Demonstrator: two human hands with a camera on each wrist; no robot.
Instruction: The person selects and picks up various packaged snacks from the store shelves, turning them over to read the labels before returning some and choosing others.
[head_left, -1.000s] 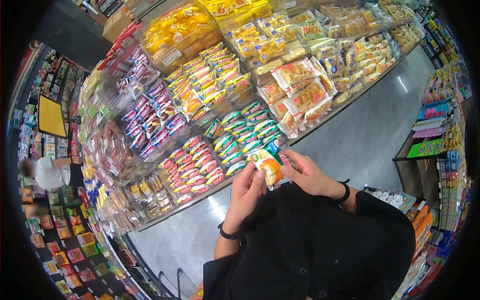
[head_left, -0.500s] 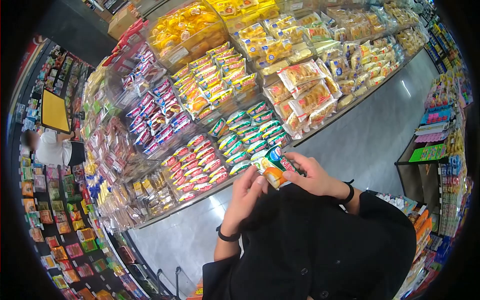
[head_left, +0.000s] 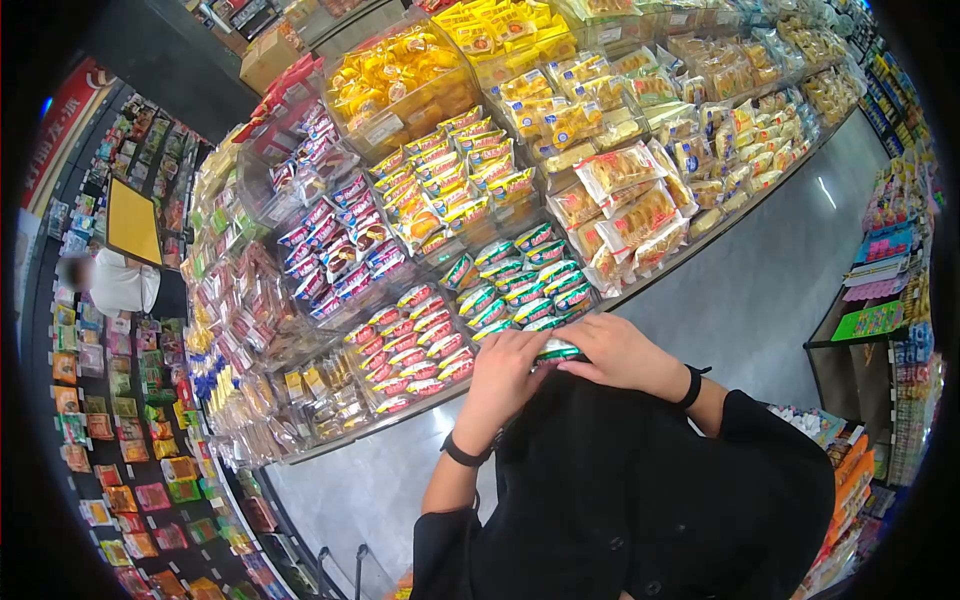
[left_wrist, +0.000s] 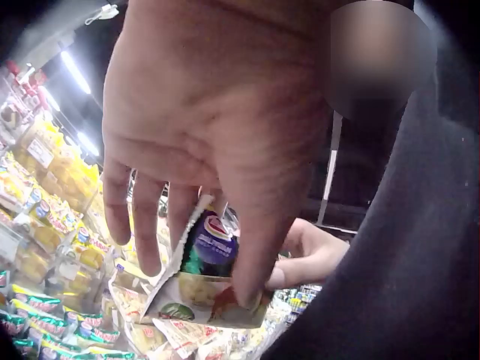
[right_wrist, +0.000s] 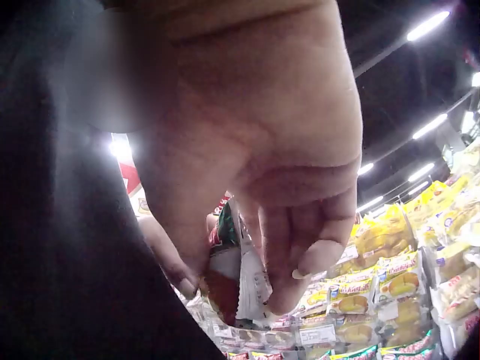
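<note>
Both hands hold one small packaged bread (head_left: 557,350), close in front of the black shirt. My left hand (head_left: 507,372) grips its left end, fingers over the top and thumb beneath. On the right end my right hand (head_left: 620,352) has the same kind of grip. From above, only a narrow green and white strip of the wrapper shows between the hands. The left wrist view shows the wrapper's (left_wrist: 214,259) blue and green front with a bread picture and the left thumb pressed against it. A crimped white seam of the pack (right_wrist: 251,281) faces the right wrist camera.
Just beyond the hands stands a slanted bread display, with green packs (head_left: 520,285), red packs (head_left: 415,345) and yellow packs (head_left: 440,185) in clear bins. Larger bread bags (head_left: 635,210) lie to the right. A person in white (head_left: 125,285) stands at far left. Grey floor (head_left: 740,260) runs along the right.
The pack has turned from showing its printed front to edge-on, and the fingers have come over its top. The display has shifted right and slightly down in the head view.
</note>
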